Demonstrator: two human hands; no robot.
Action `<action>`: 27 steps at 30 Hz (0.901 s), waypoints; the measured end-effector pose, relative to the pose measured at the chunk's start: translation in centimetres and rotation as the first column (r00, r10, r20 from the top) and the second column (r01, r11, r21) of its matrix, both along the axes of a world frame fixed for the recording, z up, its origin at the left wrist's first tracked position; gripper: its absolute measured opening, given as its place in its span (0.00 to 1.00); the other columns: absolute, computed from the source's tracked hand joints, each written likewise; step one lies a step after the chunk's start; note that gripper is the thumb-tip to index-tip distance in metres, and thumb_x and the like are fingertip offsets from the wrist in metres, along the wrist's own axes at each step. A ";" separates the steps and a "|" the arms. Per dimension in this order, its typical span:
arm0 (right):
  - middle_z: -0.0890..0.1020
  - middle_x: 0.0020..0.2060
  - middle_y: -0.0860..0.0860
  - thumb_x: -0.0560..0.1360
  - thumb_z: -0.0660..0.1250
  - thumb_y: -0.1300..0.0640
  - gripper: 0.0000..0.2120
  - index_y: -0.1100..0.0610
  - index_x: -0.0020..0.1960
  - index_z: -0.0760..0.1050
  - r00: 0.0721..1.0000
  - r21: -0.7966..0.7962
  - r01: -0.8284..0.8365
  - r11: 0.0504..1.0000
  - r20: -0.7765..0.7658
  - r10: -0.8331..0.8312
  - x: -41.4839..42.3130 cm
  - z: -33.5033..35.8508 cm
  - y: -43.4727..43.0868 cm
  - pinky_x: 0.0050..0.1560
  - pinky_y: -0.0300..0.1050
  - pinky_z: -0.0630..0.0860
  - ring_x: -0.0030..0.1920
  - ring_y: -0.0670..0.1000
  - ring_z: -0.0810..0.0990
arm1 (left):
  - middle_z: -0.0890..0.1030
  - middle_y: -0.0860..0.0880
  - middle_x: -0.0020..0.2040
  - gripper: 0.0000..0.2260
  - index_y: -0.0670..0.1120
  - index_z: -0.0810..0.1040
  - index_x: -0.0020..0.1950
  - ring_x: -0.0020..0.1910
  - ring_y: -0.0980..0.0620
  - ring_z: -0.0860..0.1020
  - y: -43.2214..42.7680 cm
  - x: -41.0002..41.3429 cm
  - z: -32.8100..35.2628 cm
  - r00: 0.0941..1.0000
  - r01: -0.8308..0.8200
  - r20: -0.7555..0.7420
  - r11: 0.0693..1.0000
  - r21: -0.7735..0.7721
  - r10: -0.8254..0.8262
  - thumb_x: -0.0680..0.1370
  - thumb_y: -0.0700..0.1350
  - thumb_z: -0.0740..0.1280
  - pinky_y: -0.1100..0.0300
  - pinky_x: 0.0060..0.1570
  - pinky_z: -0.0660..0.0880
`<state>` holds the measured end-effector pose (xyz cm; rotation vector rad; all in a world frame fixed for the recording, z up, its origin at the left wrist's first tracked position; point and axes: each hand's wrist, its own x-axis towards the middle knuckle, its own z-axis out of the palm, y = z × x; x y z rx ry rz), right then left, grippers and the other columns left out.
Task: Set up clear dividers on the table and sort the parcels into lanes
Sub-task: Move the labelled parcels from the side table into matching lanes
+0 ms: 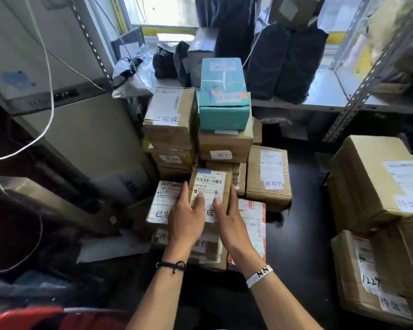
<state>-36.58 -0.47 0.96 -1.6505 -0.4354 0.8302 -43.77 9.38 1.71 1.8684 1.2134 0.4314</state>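
As the small labelled parcel [212,181] lies at the top of the near cardboard stack [212,256] on the dark table [303,222], the left hand [186,220] and right hand [230,217] grip it from opposite sides, thumbs on the label and fingers down the edges. Judged purpose: keeping it square and label-up before the taller stacks [172,132]. No clear dividers visible.

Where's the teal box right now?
Head view, upper centre: the teal box tops a brown carton stack, right of a labelled brown carton.
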 end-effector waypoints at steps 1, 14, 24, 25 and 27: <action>0.71 0.76 0.40 0.86 0.58 0.43 0.31 0.34 0.83 0.45 1.000 0.002 0.003 1.000 -0.001 -0.003 -0.2 -0.1 0.1 0.71 0.42 0.68 0.73 0.43 0.72 | 0.81 0.50 0.69 0.23 0.52 0.69 0.79 0.68 0.46 0.79 0.1 0.0 -0.1 0.999 -0.010 0.033 1.000 -0.011 0.010 0.84 0.54 0.63 0.47 0.68 0.75; 0.75 0.72 0.36 0.86 0.59 0.45 0.25 0.19 0.73 0.53 0.980 0.150 0.194 0.969 0.013 -0.199 -1.0 1.6 -2.0 0.68 0.48 0.78 0.66 0.38 0.79 | 0.87 0.60 0.53 0.17 0.58 0.82 0.67 0.52 0.60 0.85 -1.8 -1.6 2.0 0.873 0.144 0.486 0.978 -0.153 -0.053 0.81 0.52 0.63 0.62 0.49 0.82; 0.80 0.71 0.52 0.79 0.72 0.46 0.27 0.34 0.76 0.69 0.964 0.554 0.256 0.792 -0.079 -0.256 0.1 10.2 -5.1 0.63 0.62 0.81 0.67 0.58 0.82 | 0.71 0.43 0.79 0.29 0.54 0.64 0.83 0.77 0.39 0.70 -2.8 -1.2 6.1 0.497 0.489 0.858 0.859 -0.153 -0.130 0.84 0.54 0.68 0.37 0.72 0.71; 0.80 0.70 0.53 0.79 0.73 0.48 0.30 0.35 0.77 0.68 0.967 0.564 0.251 0.786 -0.107 -0.232 0.2 10.3 -5.3 0.65 0.64 0.79 0.68 0.59 0.81 | 0.71 0.43 0.79 0.28 0.54 0.64 0.83 0.77 0.39 0.70 -3.0 -0.9 6.5 0.493 0.498 0.858 0.856 -0.141 -0.146 0.84 0.54 0.67 0.38 0.72 0.71; 0.81 0.69 0.52 0.79 0.71 0.51 0.32 0.38 0.80 0.65 0.963 0.563 0.268 0.782 -0.161 -0.214 0.1 10.1 -5.7 0.70 0.67 0.75 0.68 0.59 0.81 | 0.73 0.46 0.78 0.27 0.57 0.67 0.81 0.77 0.42 0.72 -3.9 -0.5 6.6 0.500 0.486 0.851 0.865 -0.124 -0.159 0.83 0.55 0.68 0.40 0.72 0.72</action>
